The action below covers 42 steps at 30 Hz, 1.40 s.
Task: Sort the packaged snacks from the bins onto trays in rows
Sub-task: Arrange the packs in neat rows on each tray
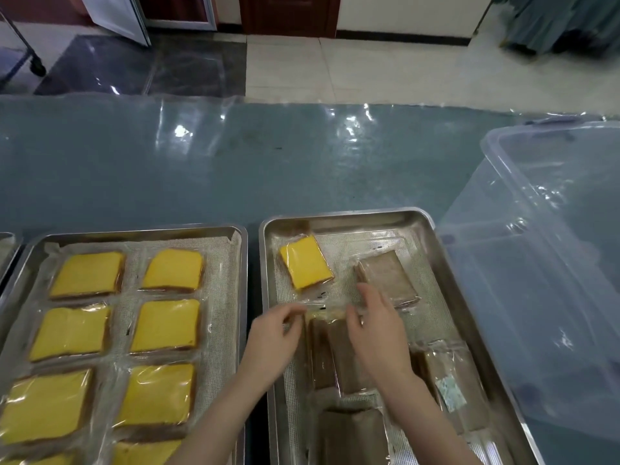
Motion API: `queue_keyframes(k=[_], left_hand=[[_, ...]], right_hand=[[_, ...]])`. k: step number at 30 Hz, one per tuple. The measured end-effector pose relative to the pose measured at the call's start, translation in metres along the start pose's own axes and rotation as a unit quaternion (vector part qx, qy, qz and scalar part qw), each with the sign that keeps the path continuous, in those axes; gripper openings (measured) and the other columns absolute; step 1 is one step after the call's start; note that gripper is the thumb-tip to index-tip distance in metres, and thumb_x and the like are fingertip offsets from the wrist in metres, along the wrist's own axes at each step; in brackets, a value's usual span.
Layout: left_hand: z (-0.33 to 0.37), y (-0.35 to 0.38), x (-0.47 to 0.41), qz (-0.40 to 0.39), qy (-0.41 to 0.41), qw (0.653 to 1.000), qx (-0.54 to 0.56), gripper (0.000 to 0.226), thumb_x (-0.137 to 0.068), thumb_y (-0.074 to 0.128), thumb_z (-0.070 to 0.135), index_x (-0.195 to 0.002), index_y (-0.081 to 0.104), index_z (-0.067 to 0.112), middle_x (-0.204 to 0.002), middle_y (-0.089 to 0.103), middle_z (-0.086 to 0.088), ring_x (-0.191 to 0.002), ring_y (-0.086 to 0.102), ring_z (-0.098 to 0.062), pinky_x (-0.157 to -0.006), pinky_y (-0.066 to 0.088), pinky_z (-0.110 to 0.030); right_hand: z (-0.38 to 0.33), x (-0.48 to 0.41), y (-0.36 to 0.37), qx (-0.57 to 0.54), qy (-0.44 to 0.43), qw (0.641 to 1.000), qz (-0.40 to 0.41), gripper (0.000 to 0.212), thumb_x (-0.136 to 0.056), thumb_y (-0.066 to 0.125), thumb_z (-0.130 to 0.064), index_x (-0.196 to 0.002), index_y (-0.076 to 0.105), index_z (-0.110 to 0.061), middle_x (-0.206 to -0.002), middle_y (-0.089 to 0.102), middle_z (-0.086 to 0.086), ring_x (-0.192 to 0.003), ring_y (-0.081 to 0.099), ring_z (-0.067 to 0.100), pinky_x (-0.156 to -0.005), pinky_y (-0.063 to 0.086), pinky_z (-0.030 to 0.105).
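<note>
Trays: we count three steel trays: the left tray (134, 231), the right tray (349, 213), and a sliver of a third tray (6, 250) at the far left edge.
Bin: one clear plastic bin (523, 250), just beside the right tray.
Left tray: eight yellow-faced packs (166, 325) in two columns, the nearest two cut by the frame.
Right tray: five packs, one yellow pack (305, 263) at the far left corner and four brown-side-up.
Look: flat square slices sealed in clear film, yellow on one face and brown on the other.
Held pack (335, 357): brown, lying in the right tray between the hands.
Left hand (275, 333): thumb and forefinger pinch the film's far edge.
Right hand (379, 327): fingers together, thumb at the film; blur hides any pinch.
</note>
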State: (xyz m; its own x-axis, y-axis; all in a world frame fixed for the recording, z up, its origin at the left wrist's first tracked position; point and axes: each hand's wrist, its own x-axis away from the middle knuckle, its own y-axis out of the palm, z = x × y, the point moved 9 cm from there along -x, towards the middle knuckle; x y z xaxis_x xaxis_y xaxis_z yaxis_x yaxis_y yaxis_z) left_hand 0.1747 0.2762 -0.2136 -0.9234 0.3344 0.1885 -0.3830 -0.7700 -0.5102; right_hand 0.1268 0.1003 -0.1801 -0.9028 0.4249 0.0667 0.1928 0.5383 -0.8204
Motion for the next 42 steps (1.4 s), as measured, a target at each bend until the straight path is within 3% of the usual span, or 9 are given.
queue_keyframes(k=[5,11,16,20,26,29,32,39,42], left_hand=[[-0.001,-0.010,-0.047,0.060,-0.045,0.997,-0.007,0.038,-0.095,0.054,0.009,-0.132,0.052,0.015,-0.126,0.058,-0.002,-0.109,0.053,-0.007,-0.093,0.040,-0.019],[-0.017,0.013,-0.080,0.028,-0.119,0.992,0.028,0.056,-0.094,0.049,0.005,-0.147,0.031,0.017,-0.135,0.051,-0.012,-0.120,0.052,-0.028,-0.100,0.046,-0.047],[-0.012,0.002,-0.071,0.078,-0.105,0.988,0.088,0.050,-0.095,0.050,0.003,-0.142,0.040,0.016,-0.138,0.051,-0.006,-0.126,0.049,-0.018,-0.105,0.045,-0.039],[0.000,-0.042,-0.036,0.165,-0.061,0.972,0.154,0.045,-0.093,0.059,0.013,-0.132,0.045,0.032,-0.122,0.056,0.014,-0.105,0.056,0.003,-0.089,0.052,-0.022],[-0.053,-0.109,0.073,0.230,-0.118,0.919,0.298,0.069,-0.089,0.067,0.019,-0.142,0.029,0.041,-0.115,0.057,0.002,-0.089,0.071,-0.020,-0.074,0.060,-0.039],[-0.096,-0.127,0.140,0.233,-0.156,0.906,0.318,0.058,-0.089,0.067,0.009,-0.137,0.041,0.029,-0.107,0.061,-0.011,-0.078,0.072,-0.033,-0.065,0.061,-0.041],[-0.141,-0.147,0.213,0.270,-0.185,0.900,0.288,0.040,-0.087,0.067,0.001,-0.119,0.056,0.021,-0.098,0.066,-0.014,-0.074,0.071,-0.031,-0.064,0.060,-0.034],[-0.212,-0.184,0.347,0.321,-0.280,0.899,0.099,0.033,-0.083,0.071,0.014,-0.095,0.056,0.041,-0.086,0.070,0.005,-0.079,0.069,-0.019,-0.075,0.050,-0.037],[-0.231,-0.204,0.373,0.324,-0.285,0.902,0.027,0.027,-0.080,0.073,0.006,-0.097,0.063,0.024,-0.096,0.061,-0.008,-0.074,0.065,-0.025,-0.078,0.050,-0.038]], right_hand=[[-0.031,-0.047,0.030,0.006,-0.059,0.997,-0.048,0.042,-0.094,0.055,-0.026,-0.134,0.048,-0.018,-0.129,0.054,0.001,-0.116,0.051,0.018,-0.095,0.042,0.031],[-0.017,-0.087,0.090,0.035,0.025,0.989,-0.140,0.069,-0.092,0.060,-0.030,-0.148,0.025,-0.007,-0.140,0.041,0.018,-0.128,0.041,0.033,-0.107,0.033,0.039],[-0.016,-0.089,0.078,-0.025,0.038,0.996,-0.070,0.055,-0.085,0.069,-0.024,-0.135,0.049,-0.013,-0.129,0.054,0.009,-0.119,0.051,0.026,-0.101,0.040,0.035],[-0.042,-0.066,0.047,-0.105,-0.005,0.994,-0.013,0.060,-0.078,0.076,-0.025,-0.132,0.051,-0.021,-0.124,0.054,-0.003,-0.112,0.049,0.011,-0.092,0.040,0.024],[-0.115,0.027,0.048,-0.151,-0.129,0.978,-0.062,0.051,-0.075,0.075,-0.009,-0.123,0.060,-0.019,-0.113,0.059,-0.003,-0.104,0.056,0.015,-0.095,0.044,0.029],[-0.146,0.082,0.078,-0.148,-0.175,0.965,-0.124,0.048,-0.072,0.071,0.001,-0.117,0.066,-0.015,-0.111,0.062,0.003,-0.105,0.057,0.020,-0.095,0.043,0.027],[-0.166,0.137,0.118,-0.142,-0.176,0.953,-0.202,0.049,-0.072,0.067,0.003,-0.116,0.067,-0.018,-0.110,0.061,-0.002,-0.107,0.057,0.018,-0.097,0.044,0.027],[-0.206,0.259,0.206,-0.086,-0.211,0.925,-0.303,0.052,-0.079,0.065,-0.001,-0.125,0.064,-0.025,-0.119,0.057,0.001,-0.115,0.049,0.017,-0.101,0.037,0.022],[-0.218,0.289,0.233,-0.057,-0.231,0.917,-0.320,0.049,-0.083,0.066,-0.007,-0.128,0.061,-0.027,-0.125,0.056,-0.004,-0.119,0.047,0.013,-0.103,0.033,0.018]])
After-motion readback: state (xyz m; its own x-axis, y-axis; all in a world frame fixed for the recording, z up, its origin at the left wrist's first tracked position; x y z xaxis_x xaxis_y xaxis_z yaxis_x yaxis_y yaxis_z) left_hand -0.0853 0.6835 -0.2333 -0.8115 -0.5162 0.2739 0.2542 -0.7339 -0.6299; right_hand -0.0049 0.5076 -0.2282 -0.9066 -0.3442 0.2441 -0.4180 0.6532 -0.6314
